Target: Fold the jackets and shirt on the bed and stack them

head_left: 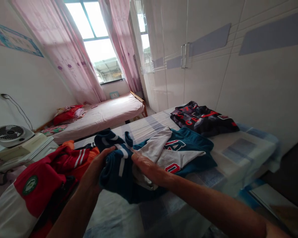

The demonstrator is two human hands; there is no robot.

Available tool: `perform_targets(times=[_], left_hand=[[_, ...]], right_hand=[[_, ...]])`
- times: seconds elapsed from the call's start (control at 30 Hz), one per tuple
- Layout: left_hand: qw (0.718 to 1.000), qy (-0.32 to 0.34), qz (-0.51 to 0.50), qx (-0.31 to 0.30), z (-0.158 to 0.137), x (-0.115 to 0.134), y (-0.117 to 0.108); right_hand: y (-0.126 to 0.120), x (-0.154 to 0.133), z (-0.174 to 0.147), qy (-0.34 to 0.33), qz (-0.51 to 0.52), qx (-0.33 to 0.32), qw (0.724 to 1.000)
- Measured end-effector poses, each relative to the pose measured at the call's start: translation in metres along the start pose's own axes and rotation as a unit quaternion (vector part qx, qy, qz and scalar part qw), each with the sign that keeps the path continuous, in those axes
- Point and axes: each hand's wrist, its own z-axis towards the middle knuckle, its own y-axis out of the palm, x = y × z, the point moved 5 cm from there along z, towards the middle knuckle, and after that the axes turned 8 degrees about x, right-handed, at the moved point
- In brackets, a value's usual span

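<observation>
My left hand grips the left side of a dark blue garment with white stripes, which is folded into a thick bundle. Against the bundle's right side is my right hand, its fingers partly hidden by the cloth and closed on it. Under and beside that hand lies a teal and grey sweatshirt with red and white lettering, its grey sleeves folded across the front. Whether the striped garment is joined to the sweatshirt I cannot tell.
A black patterned garment lies farther back on the checked bedspread. Red, white and orange clothes are heaped at the left, near a fan. A second bed stands by the window; a white wardrobe lines the right.
</observation>
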Motion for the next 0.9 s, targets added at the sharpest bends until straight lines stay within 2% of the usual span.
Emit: perform_targets(times=[0.1,0.2,0.3,0.37,0.4,0.43,0.47,0.5,0.53,0.57,0.6,0.67,0.7,0.77,0.83,0.9], left_hand=[[0.996,0.07,-0.032,-0.044,-0.001,0.014,0.05],[0.975,0.154,-0.029,-0.159,-0.002,0.021,0.114],[0.941,0.201,0.023,-0.27,0.0,0.006,0.17],[0.926,0.229,0.079,-0.289,0.007,-0.016,0.188],[0.913,0.269,0.129,-0.277,0.01,-0.027,0.19],[0.886,0.33,0.197,-0.258,0.012,-0.038,0.189],[0.842,0.399,0.276,-0.236,0.012,-0.049,0.184],[0.784,0.462,0.355,-0.216,0.011,-0.061,0.179],[0.724,0.508,0.422,-0.199,0.009,-0.072,0.173],[0.676,0.533,0.472,-0.191,0.008,-0.083,0.166],[0.639,0.547,0.509,-0.184,0.007,-0.092,0.161],[0.591,0.56,0.556,-0.167,0.006,-0.103,0.156],[0.578,0.563,0.568,-0.161,0.005,-0.105,0.156],[0.572,0.561,0.577,-0.16,0.004,-0.107,0.159],[0.589,0.553,0.564,-0.17,0.003,-0.104,0.162],[0.629,0.551,0.523,-0.163,0.002,-0.096,0.158]], right_hand=[[-0.031,-0.006,0.0,0.035,0.113,0.052,0.992],[-0.071,-0.015,-0.004,0.045,0.191,0.093,0.976],[-0.125,-0.023,-0.015,0.04,0.203,0.152,0.966],[-0.17,-0.019,-0.029,0.079,0.197,0.241,0.947],[-0.192,-0.013,-0.039,0.108,0.192,0.293,0.93],[-0.212,-0.007,-0.049,0.133,0.185,0.343,0.911],[-0.229,-0.001,-0.059,0.153,0.174,0.38,0.896],[-0.241,0.005,-0.067,0.165,0.154,0.401,0.888],[-0.248,0.012,-0.072,0.172,0.127,0.405,0.889],[-0.251,0.017,-0.075,0.178,0.09,0.396,0.896],[-0.251,0.023,-0.075,0.182,0.044,0.383,0.905],[-0.245,0.027,-0.069,0.173,-0.071,0.357,0.915],[-0.241,0.025,-0.064,0.161,-0.13,0.345,0.916],[-0.235,0.016,-0.052,0.124,-0.226,0.318,0.912],[-0.232,0.001,-0.042,0.08,-0.273,0.293,0.913],[-0.237,-0.011,-0.039,0.041,-0.29,0.29,0.911]])
